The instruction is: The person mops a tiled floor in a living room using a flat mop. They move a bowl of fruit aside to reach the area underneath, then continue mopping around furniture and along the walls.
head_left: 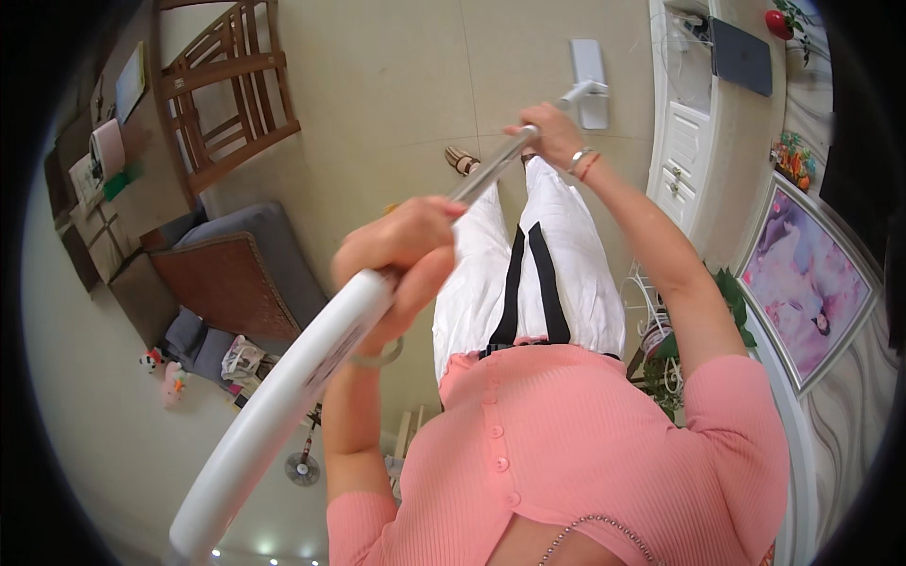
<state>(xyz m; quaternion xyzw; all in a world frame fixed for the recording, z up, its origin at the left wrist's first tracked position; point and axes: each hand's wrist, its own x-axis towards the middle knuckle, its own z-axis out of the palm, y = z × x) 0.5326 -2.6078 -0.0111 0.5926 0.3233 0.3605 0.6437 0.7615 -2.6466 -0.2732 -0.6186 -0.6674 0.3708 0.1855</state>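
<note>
A flat mop [283, 415] runs slantwise across the view, its thick white grip close to me at the lower left. My left hand [401, 250] is wrapped round the pole where the white grip meets the metal. Farther down, my right hand [554, 134] is closed round the metal shaft [495, 168]. Beyond it a white joint links the shaft to the pale, rectangular mop head [589, 64], which lies flat on the tiled floor [406, 85]. The underside of the head is hidden.
Wooden chairs [231, 66] stand at the far left, near a grey sofa with a brown side panel [226, 278]. Along the right runs a white cabinet [684, 156] with a dark laptop [741, 58] on it. A framed picture [807, 278] and a plant [731, 292] are nearer on that side.
</note>
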